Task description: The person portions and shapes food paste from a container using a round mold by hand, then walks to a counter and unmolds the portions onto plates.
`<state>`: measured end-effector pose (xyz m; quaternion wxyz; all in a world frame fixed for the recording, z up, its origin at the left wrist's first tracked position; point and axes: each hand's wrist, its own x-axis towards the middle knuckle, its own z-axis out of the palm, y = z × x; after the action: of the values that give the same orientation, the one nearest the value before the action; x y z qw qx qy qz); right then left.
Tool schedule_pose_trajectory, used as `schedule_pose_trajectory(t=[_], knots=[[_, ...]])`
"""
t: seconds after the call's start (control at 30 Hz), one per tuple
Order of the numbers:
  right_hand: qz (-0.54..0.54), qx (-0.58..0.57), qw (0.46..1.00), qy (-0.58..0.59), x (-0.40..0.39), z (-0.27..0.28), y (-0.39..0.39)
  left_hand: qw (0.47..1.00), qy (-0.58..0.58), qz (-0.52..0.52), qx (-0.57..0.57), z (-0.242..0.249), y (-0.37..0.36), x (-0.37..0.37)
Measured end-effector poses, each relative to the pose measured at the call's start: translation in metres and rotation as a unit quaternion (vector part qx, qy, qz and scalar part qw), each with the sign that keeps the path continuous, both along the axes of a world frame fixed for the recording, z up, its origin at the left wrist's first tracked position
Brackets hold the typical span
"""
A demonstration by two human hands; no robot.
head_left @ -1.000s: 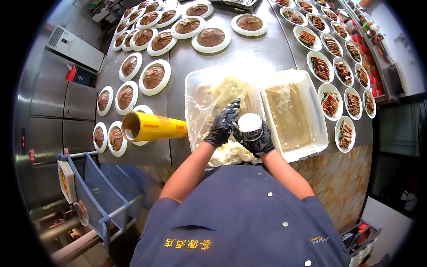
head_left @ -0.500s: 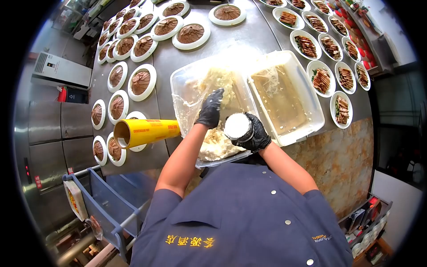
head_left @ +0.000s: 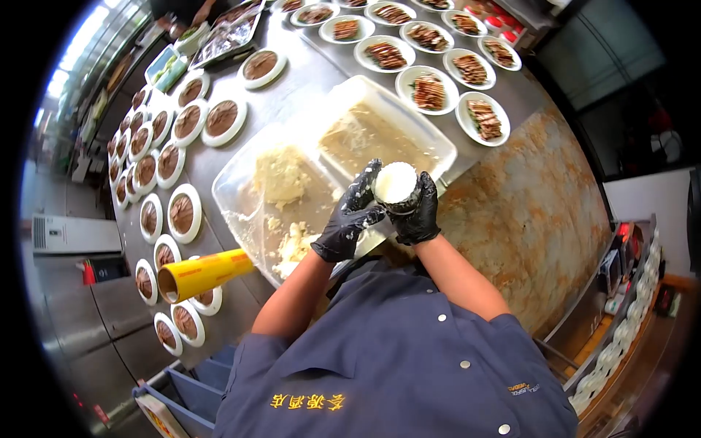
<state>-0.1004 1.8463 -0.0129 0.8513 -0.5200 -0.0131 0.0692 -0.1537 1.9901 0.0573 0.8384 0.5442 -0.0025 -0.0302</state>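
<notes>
A small round cup (head_left: 396, 182), packed with white mash up to a scalloped rim, is held tilted towards me. My right hand (head_left: 419, 217), in a black glove, wraps the cup's right side and underside. On the other side my left hand (head_left: 349, 225), gloved in black with white bits stuck to it, curves its thumb and fingers against the cup. Below and left of the hands lies a clear plastic tub (head_left: 235, 208) with a pale mound of mash (head_left: 281, 177) and a looser heap (head_left: 296, 244) near its front edge.
A second clear tub (head_left: 432, 139) with scraps adjoins the first. A yellow roll (head_left: 208, 274) lies at the left tub's side. Plates of fanned brown slices (head_left: 184, 213) crowd the left of the steel table; plates of sliced meat (head_left: 428, 92) line the far right. Another person's arm (head_left: 204, 11) shows at the back.
My left hand has come out of the left tub to the cup in my right hand. My view has turned, shifting tubs and plates leftward.
</notes>
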Motion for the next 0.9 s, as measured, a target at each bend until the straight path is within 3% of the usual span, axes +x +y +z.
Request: schedule_pose_trajectory(t=[0.07, 0.1, 0.13, 0.17, 0.23, 0.27, 0.3, 0.33, 0.37, 0.4, 0.43, 0.5, 0.53, 0.57, 0.67, 0.8, 0.9], knots=[[-0.054, 0.059, 0.996, 0.043, 0.01, 0.01, -0.039, 0.978, -0.024, -0.016, 0.209, -0.007, -0.037, 0.01], [-0.077, 0.157, 0.979, 0.101, 0.013, 0.021, -0.066, 0.949, -0.042, -0.026, 0.31, -0.008, -0.057, 0.015], [-0.098, 0.255, 0.95, 0.154, 0.016, 0.032, -0.092, 0.805, -0.234, -0.021, 0.545, 0.001, -0.075, 0.017], [-0.133, 0.188, 0.965, 0.126, 0.019, 0.031, -0.118, 0.975, -0.049, -0.048, 0.21, 0.006, -0.102, 0.02], [-0.216, 0.139, 0.964, 0.073, 0.027, 0.014, -0.18, 0.988, 0.016, -0.09, 0.127, 0.024, -0.159, 0.032], [-0.258, 0.112, 0.958, 0.052, 0.026, -0.001, -0.213, 0.907, -0.137, -0.097, 0.387, 0.054, -0.183, 0.034], [-0.272, 0.057, 0.96, 0.022, 0.023, -0.007, -0.246, 0.738, -0.288, -0.088, 0.603, 0.071, -0.21, 0.038], [-0.288, 0.001, 0.958, -0.007, 0.02, -0.013, -0.28, 0.731, -0.323, -0.086, 0.594, 0.068, -0.24, 0.046], [-0.282, 0.14, 0.948, 0.043, 0.01, 0.004, -0.305, 0.871, -0.256, -0.124, 0.401, 0.058, -0.272, 0.052], [-0.266, 0.278, 0.919, 0.084, 0.002, 0.016, -0.33, 0.926, -0.214, -0.164, 0.264, 0.036, -0.309, 0.059], [-0.271, 0.309, 0.908, 0.082, -0.003, 0.017, -0.356, 0.959, -0.165, -0.196, 0.121, 0.014, -0.346, 0.066], [-0.184, 0.386, 0.904, -0.011, -0.007, 0.016, -0.41, 0.889, -0.228, -0.276, 0.286, 0.009, -0.408, 0.067], [-0.137, 0.416, 0.897, -0.058, -0.008, 0.016, -0.438, 0.757, -0.46, -0.24, 0.397, 0.026, -0.445, 0.07], [-0.207, 0.379, 0.897, -0.091, -0.009, 0.023, -0.461, 0.726, -0.505, -0.207, 0.419, 0.045, -0.477, 0.064], [-0.373, 0.283, 0.883, -0.025, 0.006, 0.021, -0.534, 0.705, -0.568, -0.237, 0.352, 0.037, -0.535, 0.078], [-0.382, 0.453, 0.804, 0.045, 0.019, 0.057, -0.621, 0.75, -0.509, -0.33, 0.262, 0.036, -0.593, 0.116], [-0.282, 0.479, 0.83, -0.052, 0.044, 0.044, -0.67, 0.717, -0.534, -0.296, 0.338, 0.063, -0.661, 0.152]])
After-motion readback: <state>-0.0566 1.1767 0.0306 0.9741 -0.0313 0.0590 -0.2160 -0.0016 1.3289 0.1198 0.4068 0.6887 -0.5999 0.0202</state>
